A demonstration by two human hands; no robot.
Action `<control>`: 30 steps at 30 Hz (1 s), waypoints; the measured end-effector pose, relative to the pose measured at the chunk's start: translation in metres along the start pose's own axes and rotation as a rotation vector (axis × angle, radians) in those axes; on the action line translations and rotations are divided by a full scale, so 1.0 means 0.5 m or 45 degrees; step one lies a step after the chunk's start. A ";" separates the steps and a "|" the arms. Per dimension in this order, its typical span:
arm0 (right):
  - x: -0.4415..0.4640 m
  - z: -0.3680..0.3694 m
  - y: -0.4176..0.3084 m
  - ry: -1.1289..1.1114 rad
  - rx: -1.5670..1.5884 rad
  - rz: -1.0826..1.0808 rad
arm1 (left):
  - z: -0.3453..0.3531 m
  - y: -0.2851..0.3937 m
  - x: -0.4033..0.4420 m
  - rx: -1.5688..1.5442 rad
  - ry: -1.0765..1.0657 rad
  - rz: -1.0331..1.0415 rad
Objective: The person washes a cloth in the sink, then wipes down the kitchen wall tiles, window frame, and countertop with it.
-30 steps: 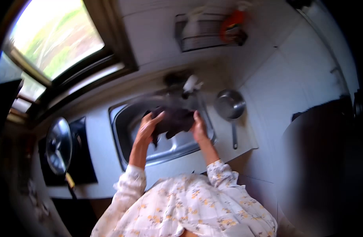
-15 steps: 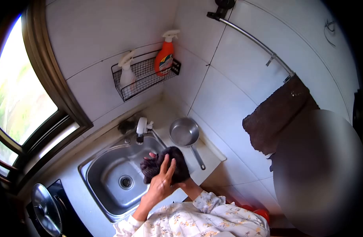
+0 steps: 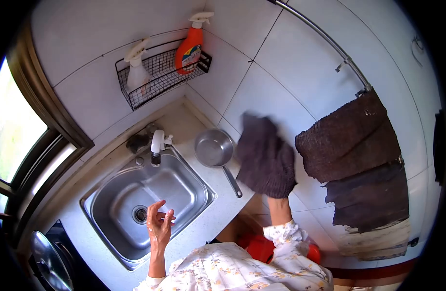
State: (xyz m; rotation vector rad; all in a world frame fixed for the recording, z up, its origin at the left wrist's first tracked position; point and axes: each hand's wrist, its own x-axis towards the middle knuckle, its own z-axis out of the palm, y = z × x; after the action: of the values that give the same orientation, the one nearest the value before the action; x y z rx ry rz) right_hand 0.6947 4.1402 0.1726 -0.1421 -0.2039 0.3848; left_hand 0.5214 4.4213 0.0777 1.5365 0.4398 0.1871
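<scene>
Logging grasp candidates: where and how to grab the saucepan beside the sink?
Probably grip the saucepan by the outer half of its handle, coming from the front of the counter: the slim handle juts out toward that edge.

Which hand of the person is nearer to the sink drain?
Left. The left hand is over the sink, just right of the drain in view; the right hand, hidden by the dark cloth, is farther right, past the sink.
</scene>
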 end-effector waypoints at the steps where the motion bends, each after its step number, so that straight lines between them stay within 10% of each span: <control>1: 0.025 0.007 -0.014 -0.060 -0.276 -0.278 | 0.010 -0.002 0.002 0.011 0.004 0.024; 4: 0.091 -0.023 -0.061 0.240 -1.223 -0.840 | 0.024 -0.003 0.012 0.028 -0.047 0.018; 6: 0.141 -0.055 -0.087 0.716 -2.892 -0.898 | 0.028 0.003 0.021 0.017 -0.015 -0.004; 8: 0.211 -0.063 -0.086 0.761 -3.715 -0.762 | 0.027 -0.005 0.038 0.008 0.002 -0.009; 13: 0.372 -0.274 -0.080 -0.385 -4.585 0.108 | 0.009 -0.024 0.067 -0.060 0.044 -0.136; 14: 0.389 -0.396 -0.101 -1.337 -4.933 -0.619 | 0.006 -0.025 0.078 -0.077 0.069 -0.118; 18: 0.345 -0.300 -0.083 -1.780 -5.061 0.123 | -0.010 -0.032 0.100 -0.113 0.090 -0.083; 20: 0.295 -0.255 -0.117 -1.078 -5.082 -0.732 | -0.023 -0.042 0.108 -0.126 0.054 -0.111; 24: 0.244 -0.038 -0.154 0.056 -4.172 -1.420 | -0.043 -0.070 0.128 -0.131 0.056 -0.149; 27: 0.291 0.083 -0.147 0.673 -4.401 -0.997 | -0.049 -0.083 0.149 -0.164 0.088 -0.172; 30: 0.422 0.116 -0.163 0.069 -4.077 -2.057 | -0.044 -0.064 0.163 -0.149 0.124 -0.116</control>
State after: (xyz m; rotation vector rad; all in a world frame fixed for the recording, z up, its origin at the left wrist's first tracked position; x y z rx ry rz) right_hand 0.9022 4.1528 0.2791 2.2208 0.4504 1.5701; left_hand 0.5820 4.4717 0.0336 1.3934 0.5656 0.2136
